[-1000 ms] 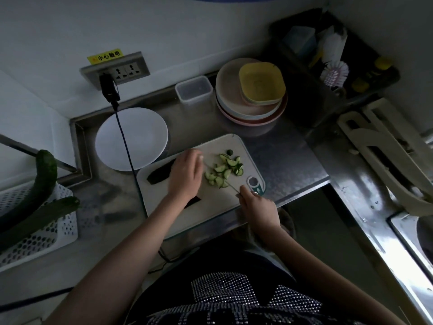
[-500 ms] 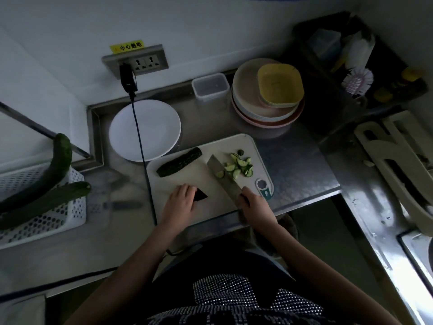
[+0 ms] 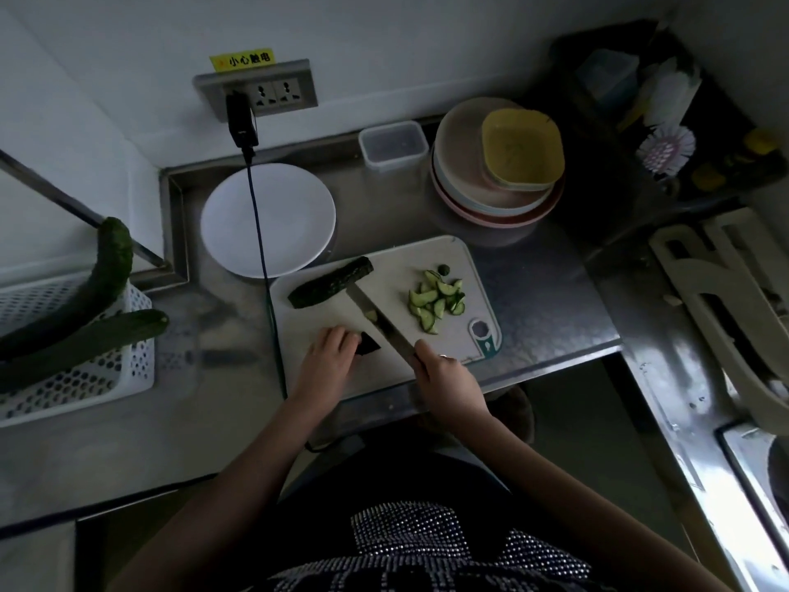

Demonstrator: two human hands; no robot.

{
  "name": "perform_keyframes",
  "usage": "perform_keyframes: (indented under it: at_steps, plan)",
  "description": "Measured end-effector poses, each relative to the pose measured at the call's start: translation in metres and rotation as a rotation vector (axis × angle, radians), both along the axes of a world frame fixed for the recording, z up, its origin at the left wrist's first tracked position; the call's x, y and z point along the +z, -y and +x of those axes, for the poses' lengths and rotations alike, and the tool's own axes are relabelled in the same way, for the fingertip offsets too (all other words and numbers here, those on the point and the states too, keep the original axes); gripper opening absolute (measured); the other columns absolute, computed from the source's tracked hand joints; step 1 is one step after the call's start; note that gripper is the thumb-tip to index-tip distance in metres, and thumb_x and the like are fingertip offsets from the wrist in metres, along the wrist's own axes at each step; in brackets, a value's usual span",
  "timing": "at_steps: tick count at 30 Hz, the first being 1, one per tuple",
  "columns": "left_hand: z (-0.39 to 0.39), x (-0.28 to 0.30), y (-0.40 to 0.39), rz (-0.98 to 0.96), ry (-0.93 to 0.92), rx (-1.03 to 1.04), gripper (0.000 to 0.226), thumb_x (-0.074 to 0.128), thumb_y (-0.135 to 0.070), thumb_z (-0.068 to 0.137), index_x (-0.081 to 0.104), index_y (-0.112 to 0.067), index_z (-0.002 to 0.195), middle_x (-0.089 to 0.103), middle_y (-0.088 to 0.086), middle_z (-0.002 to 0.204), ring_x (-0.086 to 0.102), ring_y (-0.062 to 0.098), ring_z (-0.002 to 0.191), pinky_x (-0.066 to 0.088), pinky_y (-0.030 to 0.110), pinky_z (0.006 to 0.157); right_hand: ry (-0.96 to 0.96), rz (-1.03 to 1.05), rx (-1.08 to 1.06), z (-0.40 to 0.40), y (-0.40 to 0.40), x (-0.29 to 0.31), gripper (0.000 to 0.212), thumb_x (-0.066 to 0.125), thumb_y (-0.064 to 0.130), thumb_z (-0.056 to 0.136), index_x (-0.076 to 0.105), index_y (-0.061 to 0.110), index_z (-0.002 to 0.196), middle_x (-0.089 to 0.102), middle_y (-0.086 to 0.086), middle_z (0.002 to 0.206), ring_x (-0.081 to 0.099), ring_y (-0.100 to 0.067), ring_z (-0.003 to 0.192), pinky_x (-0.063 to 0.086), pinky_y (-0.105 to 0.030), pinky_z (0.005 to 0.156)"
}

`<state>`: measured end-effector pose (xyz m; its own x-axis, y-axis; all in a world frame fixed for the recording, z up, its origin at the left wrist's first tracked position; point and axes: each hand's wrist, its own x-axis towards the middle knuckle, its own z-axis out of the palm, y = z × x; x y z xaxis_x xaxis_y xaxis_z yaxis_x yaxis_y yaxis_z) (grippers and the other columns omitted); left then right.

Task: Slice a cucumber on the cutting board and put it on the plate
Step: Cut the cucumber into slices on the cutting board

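Two hands worked: left hand [image 3: 328, 361] pinned the firm, slippery cucumber piece [image 3: 366, 343]; right hand [image 3: 444, 373] gripped the knife [image 3: 375, 311].

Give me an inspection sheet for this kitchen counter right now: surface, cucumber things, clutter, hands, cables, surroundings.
Surface: steel counter, cutting board on it.
Job's things: cucumber slices piled on board; uncut cucumber piece lying on board; white plate without slices.
Clutter: stacked dishes, plastic container, basket with two cucumbers.
Hands: left hand holds a cucumber end; right hand grips knife.
Cables: black cord from wall socket crosses the plate.
Surroundings: dish brush on the right.
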<state>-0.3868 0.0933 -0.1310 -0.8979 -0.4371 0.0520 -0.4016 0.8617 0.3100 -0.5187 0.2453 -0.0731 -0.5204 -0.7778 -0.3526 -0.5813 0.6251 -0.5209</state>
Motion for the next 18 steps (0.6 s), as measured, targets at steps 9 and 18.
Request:
perform_keyframes:
  at_steps: [9, 18]
  plan:
    - [0.000, 0.001, -0.002, -0.127, -0.018, -0.195, 0.038, 0.041, -0.012, 0.075, 0.047, -0.003, 0.112, 0.061, 0.016, 0.103, 0.045, 0.028, 0.097, 0.049, 0.038, 0.082, -0.084, 0.112, 0.116, 0.011, 0.002, 0.000, 0.021, 0.034, 0.033, 0.102, 0.039, 0.015, 0.110, 0.064, -0.016, 0.097, 0.063, -0.040, 0.087, 0.044, -0.040, 0.064]
    - [0.000, 0.008, 0.000, -0.130, 0.001, -0.202, 0.042, 0.037, -0.012, 0.075, 0.065, 0.003, 0.103, 0.065, 0.019, 0.100, 0.043, 0.028, 0.100, 0.055, 0.037, 0.072, -0.086, 0.111, 0.144, 0.013, 0.002, -0.007, 0.018, 0.035, 0.033, 0.101, 0.038, 0.016, 0.109, 0.065, -0.016, 0.100, 0.063, -0.040, 0.088, 0.037, -0.037, 0.061]
